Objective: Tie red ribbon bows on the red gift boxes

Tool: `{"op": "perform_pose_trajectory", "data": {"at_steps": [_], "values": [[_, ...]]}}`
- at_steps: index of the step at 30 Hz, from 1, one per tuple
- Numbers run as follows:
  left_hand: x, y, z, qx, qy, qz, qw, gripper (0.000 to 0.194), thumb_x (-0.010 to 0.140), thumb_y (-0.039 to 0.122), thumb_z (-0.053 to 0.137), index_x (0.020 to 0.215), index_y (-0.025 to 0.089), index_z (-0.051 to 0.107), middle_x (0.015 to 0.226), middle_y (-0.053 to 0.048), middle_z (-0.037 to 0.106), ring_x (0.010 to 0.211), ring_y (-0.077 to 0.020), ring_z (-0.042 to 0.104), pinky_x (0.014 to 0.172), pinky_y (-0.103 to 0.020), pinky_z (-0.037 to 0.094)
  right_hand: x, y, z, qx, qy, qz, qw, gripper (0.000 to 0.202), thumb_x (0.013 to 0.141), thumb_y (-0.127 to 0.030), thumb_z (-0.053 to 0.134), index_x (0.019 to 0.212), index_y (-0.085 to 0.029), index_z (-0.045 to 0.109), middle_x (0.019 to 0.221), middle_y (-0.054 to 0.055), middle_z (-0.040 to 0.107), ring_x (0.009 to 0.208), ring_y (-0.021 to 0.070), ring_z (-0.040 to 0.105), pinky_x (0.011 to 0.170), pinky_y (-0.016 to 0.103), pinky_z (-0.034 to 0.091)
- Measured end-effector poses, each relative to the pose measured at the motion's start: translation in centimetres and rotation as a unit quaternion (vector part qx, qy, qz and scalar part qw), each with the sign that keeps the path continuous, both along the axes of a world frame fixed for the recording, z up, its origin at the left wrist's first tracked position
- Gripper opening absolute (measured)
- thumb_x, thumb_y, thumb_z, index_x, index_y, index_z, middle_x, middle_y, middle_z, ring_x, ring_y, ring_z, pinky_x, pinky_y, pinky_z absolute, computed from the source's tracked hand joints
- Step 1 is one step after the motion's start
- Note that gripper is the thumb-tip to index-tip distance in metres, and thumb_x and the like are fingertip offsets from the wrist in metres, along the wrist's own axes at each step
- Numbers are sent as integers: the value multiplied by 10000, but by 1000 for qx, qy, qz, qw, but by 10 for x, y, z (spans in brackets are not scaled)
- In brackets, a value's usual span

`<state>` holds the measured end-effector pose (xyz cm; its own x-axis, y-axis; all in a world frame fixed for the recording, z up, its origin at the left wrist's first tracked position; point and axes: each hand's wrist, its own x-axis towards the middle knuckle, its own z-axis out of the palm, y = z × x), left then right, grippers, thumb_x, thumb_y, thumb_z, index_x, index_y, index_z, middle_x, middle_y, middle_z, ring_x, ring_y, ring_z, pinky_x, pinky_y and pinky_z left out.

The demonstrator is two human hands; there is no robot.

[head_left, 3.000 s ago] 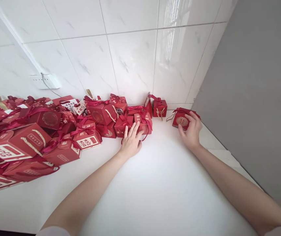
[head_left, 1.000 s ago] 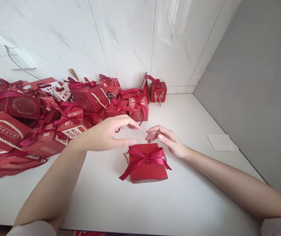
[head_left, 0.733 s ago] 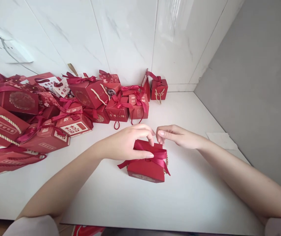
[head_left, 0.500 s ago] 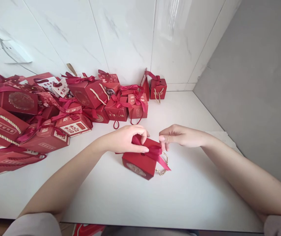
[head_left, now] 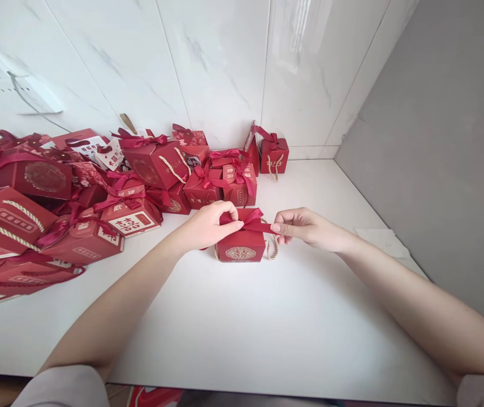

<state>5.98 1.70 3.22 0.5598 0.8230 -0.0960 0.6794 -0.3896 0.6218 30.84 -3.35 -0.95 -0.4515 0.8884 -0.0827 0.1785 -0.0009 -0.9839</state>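
Note:
A small red gift box (head_left: 242,247) with a gold round emblem on its front stands upright on the white table. On its top is a dark red ribbon bow (head_left: 253,221). My left hand (head_left: 210,226) is closed at the bow's left side, thumb and forefinger pinching the ribbon. My right hand (head_left: 310,228) is closed too, its thumb and forefinger pinching a ribbon end that is stretched out to the right. A twisted gold cord handle (head_left: 275,249) hangs at the box's right side, below my right hand.
Many similar red boxes (head_left: 76,240) are heaped at the left and along the tiled wall (head_left: 216,62). One red box (head_left: 273,155) stands near the wall's right corner. A pale flat sheet (head_left: 381,243) lies at the table's right edge, by the grey wall (head_left: 437,141).
The gift box has turned so its emblem faces me, and has shifted away from me. My right hand has taken hold of a ribbon end and draws it right.

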Motion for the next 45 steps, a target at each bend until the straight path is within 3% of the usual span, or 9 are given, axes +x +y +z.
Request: {"op": "perform_pose_trajectory", "data": {"at_steps": [8, 14, 18, 23, 29, 34, 39, 43, 45], "values": [[3, 6, -15, 33, -36, 22, 999, 222, 838, 409, 617, 748, 209, 580, 901, 12, 643, 872, -184, 584, 792, -323, 414, -28, -32, 9, -1, 3, 7, 1000, 313, 894, -467, 642, 773, -180, 612, 733, 15, 703, 632, 122, 610, 660, 283, 499], [5, 1, -13, 56, -13, 27, 998, 213, 832, 413, 623, 749, 217, 606, 928, 7, 652, 849, -185, 585, 754, -320, 412, -42, -46, 9, -49, -47, 15, 998, 297, 910, -458, 609, 790, -189, 574, 735, 32, 742, 591, 154, 686, 536, 254, 452], [2, -3, -3, 49, 19, 37, 998, 252, 832, 462, 610, 773, 218, 595, 891, 0, 649, 726, -166, 565, 627, -296, 384, -36, -41, 9, -74, -72, 51, 993, 261, 907, -438, 605, 836, -187, 605, 759, 37, 747, 620, 165, 699, 560, 261, 464], [-16, 1, 25, -65, 66, -24, 995, 448, 871, 627, 488, 738, 209, 575, 736, -4, 605, 635, -154, 536, 566, -271, 358, -23, -36, 16, -65, -113, 105, 986, 258, 919, -413, 568, 802, -188, 615, 855, 51, 723, 729, 177, 681, 651, 295, 497], [-37, 9, 40, -59, 86, -65, 992, 361, 735, 576, 680, 912, 263, 695, 956, -11, 671, 791, -183, 608, 656, -247, 432, -11, -37, 22, 36, -231, 128, 964, 270, 923, -418, 537, 769, -210, 613, 709, -4, 581, 572, 121, 449, 522, 268, 337], [-38, 14, 42, -69, 79, -79, 991, 282, 770, 528, 669, 823, 255, 713, 1297, -18, 617, 1101, -243, 608, 908, -311, 468, -9, -44, 31, 53, -350, 113, 928, 410, 945, -484, 493, 650, -208, 559, 537, -20, 448, 459, 111, 327, 451, 289, 230], [-34, 17, 40, -116, 81, -102, 985, 275, 844, 496, 604, 806, 247, 715, 1435, -13, 535, 1306, -268, 506, 1075, -368, 384, -23, -55, 36, 89, -200, 206, 954, 237, 964, -372, 527, 888, -209, 682, 867, 22, 711, 760, 155, 634, 686, 279, 459], [-35, 17, 39, -103, 40, -95, 989, 253, 857, 469, 592, 884, 234, 682, 1319, -52, 618, 1272, -262, 531, 1048, -373, 408, -43, -65, 26, 41, -122, 238, 963, 211, 930, -362, 588, 1044, -213, 684, 1020, 50, 727, 885, 178, 671, 769, 291, 508], [-35, 16, 40, -99, 40, -97, 990, 254, 833, 476, 625, 908, 235, 660, 1277, -53, 636, 1229, -259, 561, 996, -358, 446, -53, -70, 17, 16, -81, 227, 971, 347, 888, -380, 648, 1206, -242, 631, 1169, 69, 684, 981, 193, 660, 772, 291, 529]]}}
